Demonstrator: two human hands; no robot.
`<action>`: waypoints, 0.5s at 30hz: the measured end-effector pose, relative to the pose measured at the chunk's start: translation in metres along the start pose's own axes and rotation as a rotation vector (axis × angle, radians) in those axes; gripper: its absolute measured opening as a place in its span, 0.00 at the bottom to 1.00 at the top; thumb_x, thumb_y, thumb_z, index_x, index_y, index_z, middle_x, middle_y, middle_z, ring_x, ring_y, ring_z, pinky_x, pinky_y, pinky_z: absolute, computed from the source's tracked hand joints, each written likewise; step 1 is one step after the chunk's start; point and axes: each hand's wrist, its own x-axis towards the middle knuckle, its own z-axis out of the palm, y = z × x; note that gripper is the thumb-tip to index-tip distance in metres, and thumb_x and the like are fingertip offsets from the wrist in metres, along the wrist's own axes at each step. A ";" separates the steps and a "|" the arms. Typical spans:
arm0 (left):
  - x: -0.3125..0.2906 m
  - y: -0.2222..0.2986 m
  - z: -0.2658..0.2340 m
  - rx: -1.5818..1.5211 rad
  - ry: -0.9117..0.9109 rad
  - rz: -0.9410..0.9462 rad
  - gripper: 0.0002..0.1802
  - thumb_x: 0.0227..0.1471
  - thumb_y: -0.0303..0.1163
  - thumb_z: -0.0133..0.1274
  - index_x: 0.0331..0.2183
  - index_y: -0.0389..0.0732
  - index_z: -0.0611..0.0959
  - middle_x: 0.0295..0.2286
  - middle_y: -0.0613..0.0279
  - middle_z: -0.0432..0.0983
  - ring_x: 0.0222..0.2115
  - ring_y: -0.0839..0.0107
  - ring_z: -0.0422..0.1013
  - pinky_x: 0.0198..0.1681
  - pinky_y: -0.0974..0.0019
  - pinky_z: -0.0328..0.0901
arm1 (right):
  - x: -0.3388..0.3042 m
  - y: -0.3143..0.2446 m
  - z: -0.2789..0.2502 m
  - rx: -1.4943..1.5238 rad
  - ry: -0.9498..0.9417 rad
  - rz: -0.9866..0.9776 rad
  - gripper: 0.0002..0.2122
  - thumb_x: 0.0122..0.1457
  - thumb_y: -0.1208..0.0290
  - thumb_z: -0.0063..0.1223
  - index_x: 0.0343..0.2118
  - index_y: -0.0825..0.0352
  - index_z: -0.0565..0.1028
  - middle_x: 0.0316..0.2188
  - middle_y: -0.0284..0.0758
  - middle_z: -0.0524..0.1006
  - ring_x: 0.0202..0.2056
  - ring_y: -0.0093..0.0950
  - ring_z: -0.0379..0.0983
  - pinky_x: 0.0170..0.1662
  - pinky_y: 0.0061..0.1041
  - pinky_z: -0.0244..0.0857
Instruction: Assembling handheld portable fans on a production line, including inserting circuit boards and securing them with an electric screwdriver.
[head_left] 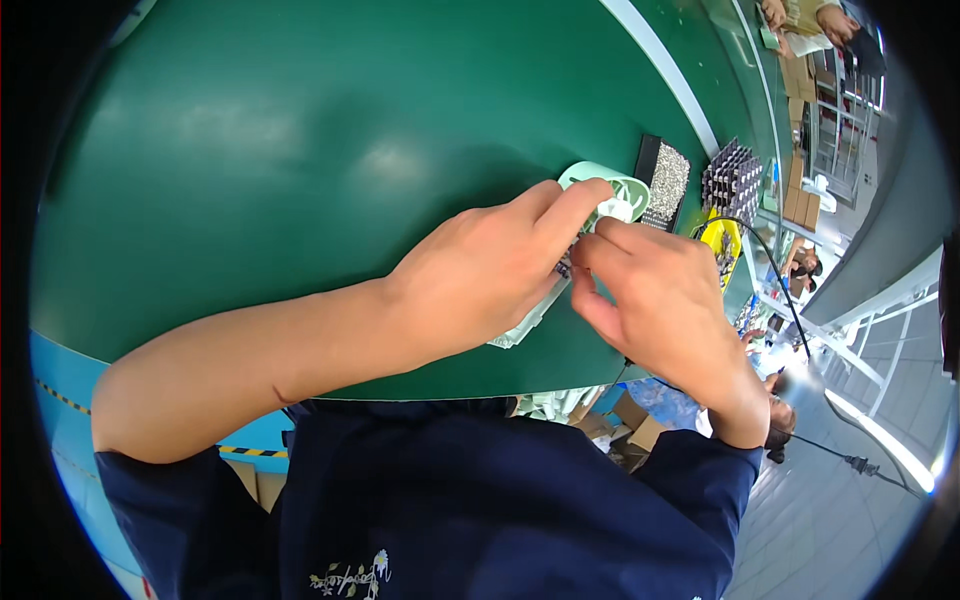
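A light green plastic housing (592,172), rounded and hollow, stands tilted at the right part of the green table. White parts (618,208) show inside its opening. My left hand (490,262) reaches across from the left with its fingers closed round the housing. From the right, my right hand (655,285) meets it, thumb and fingers bent in a pinch by the housing's lower side. Whatever is between those fingertips is hidden. Below my left fingers, a pale translucent green piece (530,318) sticks out; whether it joins the housing I cannot tell.
Beyond the housing lies a black tray (647,155) of small metal parts (668,185). A dark rack (733,178) and a yellow bin (722,238) stand right of it. A black cable (780,275) hangs at the right. Other people work along the far right.
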 end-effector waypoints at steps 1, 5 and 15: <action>-0.001 0.000 0.000 -0.003 0.010 -0.007 0.34 0.52 0.23 0.59 0.59 0.36 0.66 0.37 0.46 0.75 0.28 0.49 0.79 0.30 0.56 0.76 | 0.001 -0.001 0.000 -0.005 -0.019 0.020 0.06 0.50 0.73 0.64 0.31 0.65 0.79 0.26 0.33 0.74 0.27 0.36 0.76 0.28 0.35 0.69; -0.003 0.001 -0.002 -0.002 -0.011 -0.049 0.38 0.50 0.21 0.61 0.61 0.39 0.65 0.40 0.48 0.76 0.32 0.50 0.79 0.32 0.54 0.76 | 0.006 -0.004 -0.004 -0.038 -0.067 -0.018 0.07 0.50 0.74 0.64 0.33 0.65 0.79 0.26 0.34 0.76 0.28 0.36 0.77 0.29 0.36 0.69; 0.003 -0.001 0.002 -0.119 -0.029 -0.121 0.52 0.50 0.21 0.62 0.69 0.43 0.52 0.45 0.45 0.77 0.39 0.48 0.78 0.37 0.51 0.74 | 0.036 -0.005 -0.022 -0.155 -0.403 -0.012 0.04 0.50 0.75 0.58 0.27 0.70 0.78 0.25 0.43 0.79 0.28 0.47 0.76 0.34 0.44 0.70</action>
